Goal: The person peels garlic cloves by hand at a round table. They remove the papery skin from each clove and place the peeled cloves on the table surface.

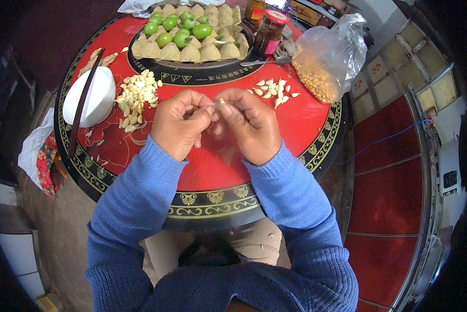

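Note:
Between my fingertips, over the near middle of the round red table [217, 171], is a small garlic clove [220, 103], mostly covered by the fingers. My left hand [180, 123] pinches one side of it, and my right hand [253, 123] grips the other with thumb and forefinger. Just left of my left hand lies a large heap of pale peeled garlic cloves [138, 89], with bits of skin near it. Beyond my right hand a smaller group of garlic cloves [274, 89] is spread on the red surface.
A white bowl [104, 93] with dark chopsticks [86, 97] across it stands at left, ginger root [91, 62] behind it. Green tomatoes [182, 31] sit in an egg carton [171, 52]. Farther right are a red-lidded jar [268, 35], a spoon [282, 60] and a plastic bag of corn kernels [319, 78].

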Motion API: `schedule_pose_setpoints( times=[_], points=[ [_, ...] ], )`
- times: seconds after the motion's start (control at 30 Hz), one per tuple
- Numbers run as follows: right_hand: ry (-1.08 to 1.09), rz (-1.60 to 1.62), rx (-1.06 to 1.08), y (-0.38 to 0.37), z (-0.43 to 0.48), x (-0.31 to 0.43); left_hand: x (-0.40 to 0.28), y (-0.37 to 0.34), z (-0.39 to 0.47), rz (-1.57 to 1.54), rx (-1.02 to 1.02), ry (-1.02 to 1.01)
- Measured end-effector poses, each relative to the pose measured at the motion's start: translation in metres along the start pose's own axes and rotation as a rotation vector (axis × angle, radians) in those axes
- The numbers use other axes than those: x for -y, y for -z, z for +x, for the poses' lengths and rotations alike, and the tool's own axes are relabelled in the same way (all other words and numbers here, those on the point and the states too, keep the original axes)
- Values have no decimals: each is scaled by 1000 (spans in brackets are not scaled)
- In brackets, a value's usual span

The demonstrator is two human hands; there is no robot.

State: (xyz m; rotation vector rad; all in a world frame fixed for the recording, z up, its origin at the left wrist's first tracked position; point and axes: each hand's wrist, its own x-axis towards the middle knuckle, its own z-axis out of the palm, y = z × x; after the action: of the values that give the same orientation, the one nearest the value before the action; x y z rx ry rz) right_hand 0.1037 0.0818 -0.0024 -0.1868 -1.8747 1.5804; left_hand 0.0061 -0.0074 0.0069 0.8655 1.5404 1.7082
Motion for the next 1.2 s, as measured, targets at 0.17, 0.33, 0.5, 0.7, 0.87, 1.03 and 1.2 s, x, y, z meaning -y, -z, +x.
schedule_pose_setpoints(
  times=[0.17,0.33,0.5,0.7,0.87,1.03,1.2],
  points=[
    [-8,27,-68,3,-1,3,-1,4,1,26,10,10],
    [-21,107,-151,5,4,0,1,6,0,111,82,17],
    [-134,288,-180,14,7,-2,12,1,-2,266,180,-96],
    [-198,419,-137,18,12,-4,15,4,-4,417,342,-168],
    [-239,532,-81,19,12,-3,13,6,-7,858,563,-173],
    [-271,639,-17,19,10,-1,13,4,-7,594,509,-392],
    [-273,628,-2,18,10,-2,4,8,-5,527,340,-459]
  ],
)
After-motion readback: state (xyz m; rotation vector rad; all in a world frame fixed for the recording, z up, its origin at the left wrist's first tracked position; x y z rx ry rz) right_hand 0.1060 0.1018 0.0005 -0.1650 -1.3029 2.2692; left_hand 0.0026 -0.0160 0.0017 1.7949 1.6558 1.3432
